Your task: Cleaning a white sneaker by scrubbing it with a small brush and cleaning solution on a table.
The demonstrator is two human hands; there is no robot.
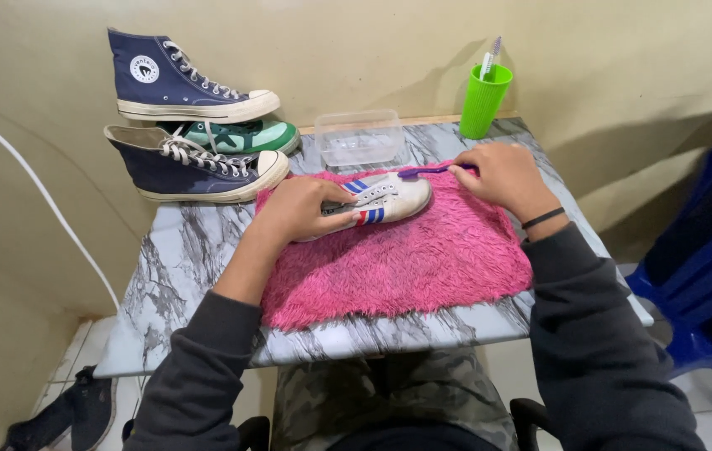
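Under my left hand [302,209]: small white shoe [385,200], smooth matt upper with glossy striped side. At my right hand [502,177]: purple brush [427,170], shiny plastic. Pink mat [406,259], shaggy, rough cloth pile. Table [181,259], glossy marble-look top. At 12 o'clock: clear plastic box [360,138]. At 1 o'clock: ribbed green plastic cup [484,100]. At 10 o'clock: navy high-tops [181,163], matt canvas, smooth rubber toes.

Left hand [302,209] clasped; right hand [502,174] seemingly pinching
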